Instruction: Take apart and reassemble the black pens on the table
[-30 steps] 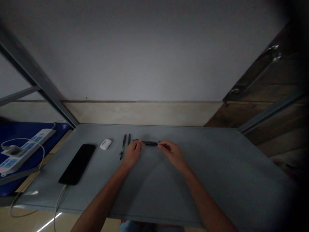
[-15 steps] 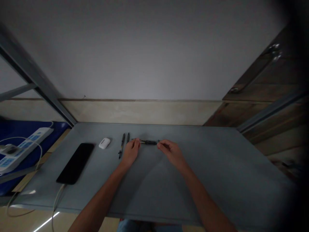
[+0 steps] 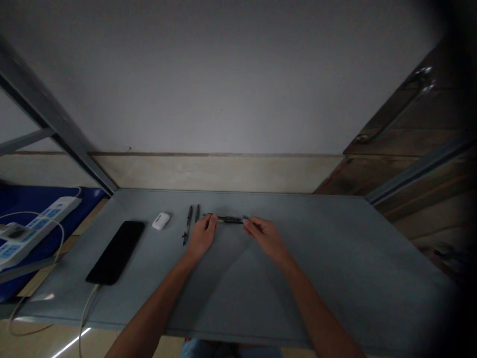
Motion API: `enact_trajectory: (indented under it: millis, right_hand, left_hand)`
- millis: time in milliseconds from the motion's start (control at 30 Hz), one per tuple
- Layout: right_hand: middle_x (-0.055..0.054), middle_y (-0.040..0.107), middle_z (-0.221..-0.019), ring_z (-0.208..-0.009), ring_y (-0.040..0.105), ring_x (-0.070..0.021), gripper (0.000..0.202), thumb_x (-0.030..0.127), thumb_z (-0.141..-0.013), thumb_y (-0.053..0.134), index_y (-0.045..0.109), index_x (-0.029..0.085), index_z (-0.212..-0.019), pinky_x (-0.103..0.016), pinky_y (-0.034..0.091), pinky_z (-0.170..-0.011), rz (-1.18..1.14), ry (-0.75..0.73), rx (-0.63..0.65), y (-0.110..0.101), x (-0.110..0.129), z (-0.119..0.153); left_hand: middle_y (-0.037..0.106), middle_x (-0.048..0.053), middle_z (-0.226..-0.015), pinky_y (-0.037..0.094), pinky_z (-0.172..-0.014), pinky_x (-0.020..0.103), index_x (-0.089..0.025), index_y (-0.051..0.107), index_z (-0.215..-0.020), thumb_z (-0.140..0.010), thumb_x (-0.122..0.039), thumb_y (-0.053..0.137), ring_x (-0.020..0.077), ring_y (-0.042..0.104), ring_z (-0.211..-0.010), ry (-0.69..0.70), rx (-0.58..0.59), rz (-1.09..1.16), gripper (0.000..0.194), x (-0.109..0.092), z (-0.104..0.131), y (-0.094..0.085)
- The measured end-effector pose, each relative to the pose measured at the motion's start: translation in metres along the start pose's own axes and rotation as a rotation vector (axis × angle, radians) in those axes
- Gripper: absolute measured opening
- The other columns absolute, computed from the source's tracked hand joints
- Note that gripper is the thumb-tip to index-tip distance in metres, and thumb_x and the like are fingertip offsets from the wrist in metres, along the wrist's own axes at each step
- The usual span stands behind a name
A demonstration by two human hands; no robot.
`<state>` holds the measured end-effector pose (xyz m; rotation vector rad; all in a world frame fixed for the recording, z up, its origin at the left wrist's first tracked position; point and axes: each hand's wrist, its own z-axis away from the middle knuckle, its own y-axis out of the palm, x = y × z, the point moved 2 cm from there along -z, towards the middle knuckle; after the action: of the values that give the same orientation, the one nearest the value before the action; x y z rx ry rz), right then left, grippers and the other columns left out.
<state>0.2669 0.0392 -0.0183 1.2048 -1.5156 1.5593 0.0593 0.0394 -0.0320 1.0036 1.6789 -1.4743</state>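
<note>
Between my two hands a dark pen [image 3: 230,220] lies level, pointing left to right. My left hand [image 3: 202,234] pinches its left end, where a thin tip sticks out past the fingers. At the right end, my right hand [image 3: 263,232] is closed with thumb and forefinger on the pen's end. Just left of my left hand, a black pen [image 3: 188,223] with a light band rests on the grey table [image 3: 231,293]. Beside it is a second dark pen [image 3: 197,213], its lower part near or behind my left hand.
A white earbud case [image 3: 161,221] and a black phone [image 3: 116,253] with a charging cable [image 3: 87,308] lie on the table's left. Further left, a white power strip [image 3: 40,226] sits on a blue surface. Metal posts [image 3: 82,159] rise at the table's sides, a wall behind.
Almost nothing differs. My right hand's fingers have shifted very slightly at the pen's right end; the pen and the other things stay where they were.
</note>
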Motion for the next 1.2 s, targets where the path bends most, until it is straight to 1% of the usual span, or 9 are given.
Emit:
enact_trajectory:
  millis: [200, 433, 500, 567, 667, 767, 1033, 1100, 1200]
  right_hand:
    - [-0.001, 0.061, -0.071, -0.064, 0.055, -0.0152, 0.025, 0.043, -0.083, 0.058, 0.066, 0.019, -0.085, -0.025, 0.039, -0.058, -0.024, -0.016, -0.013, -0.0009, -0.0019, -0.0012]
    - [-0.003, 0.06, -0.061, -0.06, 0.057, -0.0165, 0.044, 0.051, -0.089, 0.045, 0.062, 0.018, -0.066, -0.027, 0.042, -0.058, -0.033, 0.063, 0.009, 0.0004, -0.0043, 0.0002]
    - [-0.003, 0.059, -0.06, -0.058, 0.056, -0.0163, 0.044, 0.051, -0.089, 0.045, 0.061, 0.018, -0.064, -0.027, 0.042, -0.058, -0.021, 0.067, 0.013, 0.0014, -0.0047, 0.0002]
    - [-0.002, 0.059, -0.062, -0.059, 0.056, -0.0157, 0.04, 0.049, -0.088, 0.048, 0.062, 0.018, -0.067, -0.026, 0.041, -0.057, -0.006, 0.043, 0.022, 0.002, -0.004, -0.0003]
    - [-0.002, 0.062, -0.07, -0.063, 0.056, -0.0156, 0.03, 0.046, -0.085, 0.055, 0.066, 0.019, -0.079, -0.026, 0.041, -0.06, 0.001, -0.009, 0.011, 0.0011, -0.0027, -0.0013]
    - [-0.003, 0.065, -0.078, -0.069, 0.058, -0.0163, 0.027, 0.044, -0.083, 0.058, 0.067, 0.02, -0.088, -0.027, 0.042, -0.062, -0.017, -0.018, -0.008, -0.0002, -0.0033, -0.0017]
    - [-0.004, 0.061, -0.062, -0.06, 0.058, -0.0164, 0.045, 0.05, -0.09, 0.044, 0.061, 0.018, -0.062, -0.027, 0.043, -0.06, 0.014, 0.055, 0.003, 0.0003, -0.0018, 0.0012]
    - [-0.003, 0.061, -0.063, -0.06, 0.057, -0.0163, 0.042, 0.049, -0.089, 0.047, 0.062, 0.018, -0.064, -0.027, 0.042, -0.059, 0.019, 0.033, 0.01, 0.0005, -0.0006, 0.0008]
    - [-0.003, 0.064, -0.072, -0.067, 0.059, -0.0166, 0.029, 0.044, -0.085, 0.054, 0.066, 0.019, -0.079, -0.026, 0.042, -0.062, 0.007, -0.009, -0.002, 0.0003, -0.0005, -0.0005]
  left_hand:
    - [0.046, -0.002, -0.057, 0.029, -0.055, 0.025, -0.018, 0.045, -0.062, -0.094, -0.037, 0.035, 0.0124, 0.044, -0.055, 0.029, -0.002, -0.035, 0.038, -0.0008, 0.0004, -0.0019]
    - [0.047, -0.002, -0.058, 0.029, -0.055, 0.024, -0.017, 0.047, -0.064, -0.094, -0.035, 0.036, 0.0119, 0.044, -0.055, 0.034, -0.008, -0.091, 0.037, -0.0042, 0.0016, -0.0012]
    - [0.046, -0.002, -0.057, 0.028, -0.055, 0.024, -0.018, 0.046, -0.063, -0.094, -0.036, 0.036, 0.0119, 0.044, -0.055, 0.022, -0.001, -0.087, 0.037, -0.0045, 0.0013, -0.0011]
    - [0.046, -0.002, -0.057, 0.028, -0.055, 0.025, -0.018, 0.046, -0.063, -0.094, -0.036, 0.035, 0.012, 0.044, -0.055, 0.005, 0.003, -0.065, 0.037, -0.0037, 0.0007, -0.0014]
    - [0.045, -0.002, -0.056, 0.028, -0.054, 0.025, -0.018, 0.046, -0.063, -0.094, -0.036, 0.035, 0.0119, 0.043, -0.054, -0.003, 0.006, -0.025, 0.038, -0.0018, 0.0, -0.0019]
    - [0.044, -0.002, -0.056, 0.029, -0.054, 0.025, -0.018, 0.047, -0.063, -0.094, -0.037, 0.035, 0.0117, 0.043, -0.054, -0.001, 0.005, -0.002, 0.038, -0.0008, 0.0002, -0.0021]
    - [0.046, -0.002, -0.058, 0.03, -0.056, 0.025, -0.018, 0.048, -0.064, -0.094, -0.035, 0.036, 0.0119, 0.045, -0.056, 0.023, 0.011, -0.042, 0.037, -0.002, 0.0009, -0.001]
    - [0.047, -0.002, -0.059, 0.031, -0.057, 0.025, -0.018, 0.049, -0.064, -0.094, -0.035, 0.036, 0.0123, 0.046, -0.057, 0.024, 0.013, -0.039, 0.037, -0.0011, 0.0007, -0.0006]
    - [0.047, -0.002, -0.058, 0.031, -0.056, 0.025, -0.018, 0.049, -0.065, -0.094, -0.036, 0.035, 0.0123, 0.046, -0.056, 0.008, 0.009, -0.016, 0.038, 0.0002, 0.0008, -0.0008]
